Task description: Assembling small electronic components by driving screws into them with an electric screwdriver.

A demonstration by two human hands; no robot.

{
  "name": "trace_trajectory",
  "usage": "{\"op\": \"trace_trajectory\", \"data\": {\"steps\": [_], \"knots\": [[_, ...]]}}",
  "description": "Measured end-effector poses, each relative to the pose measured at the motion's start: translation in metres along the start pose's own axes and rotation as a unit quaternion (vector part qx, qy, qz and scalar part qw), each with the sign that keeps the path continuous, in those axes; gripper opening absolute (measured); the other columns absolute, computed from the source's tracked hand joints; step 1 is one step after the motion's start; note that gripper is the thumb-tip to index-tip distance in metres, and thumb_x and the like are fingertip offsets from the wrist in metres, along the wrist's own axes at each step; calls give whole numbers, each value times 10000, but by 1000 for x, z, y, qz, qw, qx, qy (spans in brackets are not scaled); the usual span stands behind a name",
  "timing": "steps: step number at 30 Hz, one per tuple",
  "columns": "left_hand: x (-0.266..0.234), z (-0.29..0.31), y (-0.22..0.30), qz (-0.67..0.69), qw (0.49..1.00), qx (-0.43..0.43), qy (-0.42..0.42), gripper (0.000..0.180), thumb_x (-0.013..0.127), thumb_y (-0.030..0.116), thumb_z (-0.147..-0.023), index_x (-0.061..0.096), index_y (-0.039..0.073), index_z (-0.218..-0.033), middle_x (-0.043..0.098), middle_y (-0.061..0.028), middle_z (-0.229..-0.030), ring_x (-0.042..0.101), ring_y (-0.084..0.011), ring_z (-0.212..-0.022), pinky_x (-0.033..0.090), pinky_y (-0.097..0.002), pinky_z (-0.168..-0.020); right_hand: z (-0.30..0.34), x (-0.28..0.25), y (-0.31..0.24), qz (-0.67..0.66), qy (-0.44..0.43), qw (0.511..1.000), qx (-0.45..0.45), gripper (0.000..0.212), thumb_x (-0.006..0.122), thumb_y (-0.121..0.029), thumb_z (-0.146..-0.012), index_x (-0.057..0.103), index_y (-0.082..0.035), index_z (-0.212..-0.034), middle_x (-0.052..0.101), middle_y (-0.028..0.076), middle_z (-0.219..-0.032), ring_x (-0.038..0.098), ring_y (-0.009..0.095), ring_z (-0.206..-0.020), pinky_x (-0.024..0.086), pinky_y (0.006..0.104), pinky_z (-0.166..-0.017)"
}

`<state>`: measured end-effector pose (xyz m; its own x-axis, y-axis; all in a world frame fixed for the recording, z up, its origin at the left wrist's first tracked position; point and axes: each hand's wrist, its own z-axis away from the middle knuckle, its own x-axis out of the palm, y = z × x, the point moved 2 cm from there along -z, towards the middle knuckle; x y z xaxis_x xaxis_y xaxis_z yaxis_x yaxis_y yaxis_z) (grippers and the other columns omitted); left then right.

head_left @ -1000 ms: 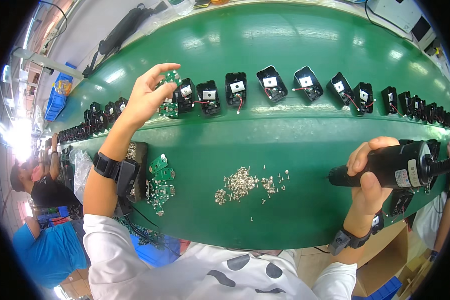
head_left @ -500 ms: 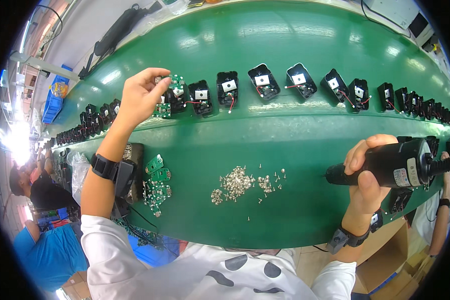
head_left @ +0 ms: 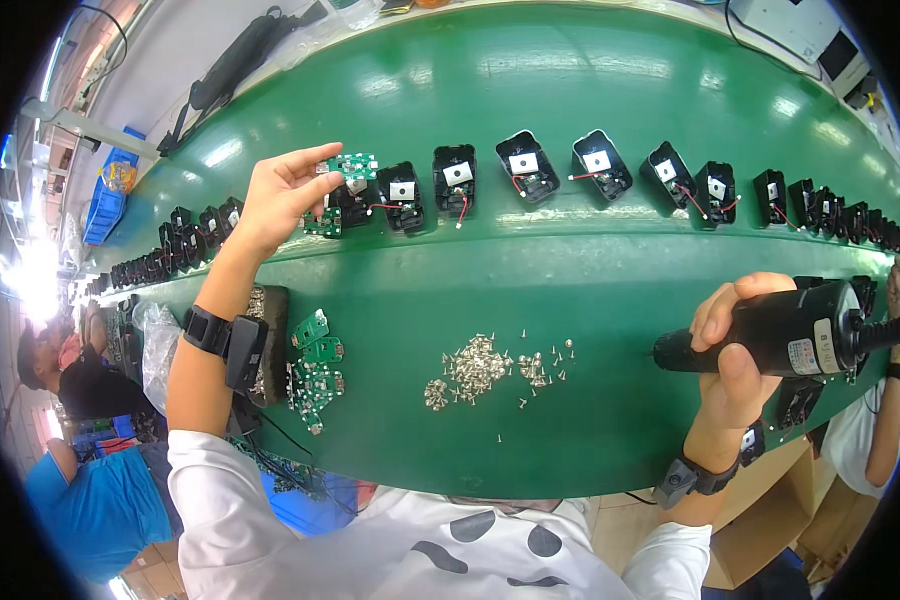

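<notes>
My left hand (head_left: 285, 200) pinches a small green circuit board (head_left: 356, 166) by its left end. The board is above a black plastic housing (head_left: 352, 208) in the far row. Just below the fingers another green board (head_left: 323, 224) shows, partly hidden by the hand. My right hand (head_left: 727, 370) is wrapped round a black electric screwdriver (head_left: 785, 335), held level with its tip toward the left. Between the hands lies a pile of small silver screws (head_left: 477, 367). Several loose green boards (head_left: 316, 392) lie by my left forearm.
Open black housings (head_left: 457, 180) with white pads and red wires stand in a long row across the green table (head_left: 530, 270). Beside my left forearm sits a dark box (head_left: 273, 335). Other people (head_left: 100, 375) are at both sides. A cardboard box (head_left: 765, 515) stands below right.
The held board has shifted slightly right and turned closer to level. My right hand and the screwdriver stay almost in the same place.
</notes>
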<state>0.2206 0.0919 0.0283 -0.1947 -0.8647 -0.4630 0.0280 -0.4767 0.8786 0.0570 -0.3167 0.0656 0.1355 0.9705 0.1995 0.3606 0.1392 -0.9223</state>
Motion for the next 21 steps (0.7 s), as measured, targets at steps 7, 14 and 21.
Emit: {"op": "trace_trajectory", "data": {"steps": [7, 14, 21], "knots": [[6, -4, -2, 46, 999, -28, 6, 388, 700, 74, -864, 620, -15, -1232, 615, 16, -752, 494, -35, -552, 395, -188, -497, 0, -4, 2, -2, 1, 1000, -9, 553, 815, -248, -766, 477, -13, -1135, 561, 47, -748, 530, 120, -638, 438, 216, -568], [-1, 5, -9, 34, 998, -49, 9, 348, 718, 100, -854, 650, -13, -1176, 621, 11, -743, 469, -33, -547, 379, -191, -496, 2, -1, 2, 9, 2, 1000, -16, 562, 815, -276, -766, 477, -17, -1133, 553, 40, -737, 525, 119, -621, 434, 219, -559], [-5, 10, -10, -264, 955, 130, 37, 319, 759, 153, -792, 695, 48, -1087, 614, -31, -788, 504, -96, -637, 433, -256, -590, 1, -3, 1, 31, -2, 999, -27, 564, 802, -313, -777, 482, -20, -1137, 550, 39, -731, 525, 119, -614, 433, 228, -561]]}}
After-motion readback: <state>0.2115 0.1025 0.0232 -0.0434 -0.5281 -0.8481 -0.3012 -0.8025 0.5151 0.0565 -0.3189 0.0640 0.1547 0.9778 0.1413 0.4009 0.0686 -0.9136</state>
